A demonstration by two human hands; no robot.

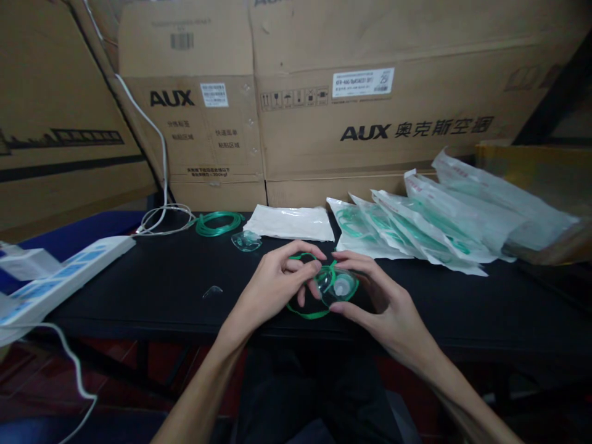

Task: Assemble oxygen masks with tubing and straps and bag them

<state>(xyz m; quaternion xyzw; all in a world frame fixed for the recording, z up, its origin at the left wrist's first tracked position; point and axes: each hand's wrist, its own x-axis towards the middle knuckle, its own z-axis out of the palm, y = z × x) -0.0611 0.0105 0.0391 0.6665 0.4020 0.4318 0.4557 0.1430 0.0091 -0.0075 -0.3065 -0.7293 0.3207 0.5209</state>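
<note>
A clear green-tinted plastic mask [339, 286] with a green elastic strap [307, 312] is held over the front edge of the black table [152, 283]. My left hand [274, 285] pinches the strap and the mask's left rim, fingers closed. From the right, my right hand [377, 296] grips the mask body, its fingers curled around it. A second clear mask [246, 241] and a coil of green tubing [217, 222] lie farther back on the table, left of my hands.
Several sealed bags of green tubing [416, 231] fan out at the back right, beside a flat white bag [291, 222]. A white power strip [60, 277] and white cable [161, 216] lie left. A small clear part [212, 291] sits nearby. Cardboard boxes [324, 123] wall the back.
</note>
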